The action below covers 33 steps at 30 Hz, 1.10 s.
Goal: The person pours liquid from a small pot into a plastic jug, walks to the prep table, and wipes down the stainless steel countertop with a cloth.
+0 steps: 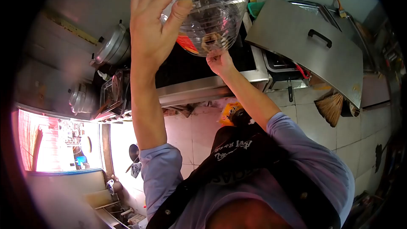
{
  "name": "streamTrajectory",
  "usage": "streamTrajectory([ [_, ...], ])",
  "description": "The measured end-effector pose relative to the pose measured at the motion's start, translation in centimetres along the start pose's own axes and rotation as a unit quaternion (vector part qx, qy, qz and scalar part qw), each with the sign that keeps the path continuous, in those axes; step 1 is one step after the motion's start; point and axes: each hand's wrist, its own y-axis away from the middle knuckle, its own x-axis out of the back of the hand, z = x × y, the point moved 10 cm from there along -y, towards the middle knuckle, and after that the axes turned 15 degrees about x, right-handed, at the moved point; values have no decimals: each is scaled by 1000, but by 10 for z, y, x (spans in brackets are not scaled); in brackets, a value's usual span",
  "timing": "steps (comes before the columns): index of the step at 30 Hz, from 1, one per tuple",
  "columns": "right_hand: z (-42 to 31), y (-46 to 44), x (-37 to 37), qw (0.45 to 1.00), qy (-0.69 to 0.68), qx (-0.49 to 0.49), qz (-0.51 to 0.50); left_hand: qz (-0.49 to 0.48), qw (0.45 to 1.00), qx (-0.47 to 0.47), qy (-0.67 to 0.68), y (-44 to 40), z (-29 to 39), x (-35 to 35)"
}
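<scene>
A large clear plastic jug (203, 15) with ribbed sides and a red-orange label patch is raised at the top of the view. My left hand (154, 21) grips its left side, thumb and fingers curved around it. Below, my right hand (219, 61) has its fingers curled against the jug's near end; the fingertips are partly hidden. Something brown (211, 41) shows through the plastic there, but I cannot tell whether it is inside or behind. A dark counter (182, 72) with a steel front edge lies underneath.
A steel lid (292, 34) with a black handle leans at right, above a straw broom (330, 108). Metal pots (114, 44) stand at left. An orange-yellow packet (229, 112) is near the tiled floor (203, 133). A brush (340, 6) is at the upper right.
</scene>
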Motion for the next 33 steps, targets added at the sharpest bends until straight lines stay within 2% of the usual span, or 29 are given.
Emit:
streamTrajectory([
  [3,7,4,-4,999,-48,-13,-16,-15,999,-38,-30,-5,-2,-1],
  [9,7,22,-9,1000,21,-5,-16,-21,998,-31,-42,-6,3,-1],
  [15,2,31,-10,1000,22,7,13,-26,999,-41,-18,-7,1,-5],
  [21,-1,15,-2,999,38,9,1,-14,1000,-18,-5,-10,-7,-10],
  [24,-4,9,8,999,32,18,39,-18,1000,-7,0,-10,-13,-14],
  [33,-10,5,9,998,25,14,47,-22,1000,-2,13,-12,-18,-19],
])
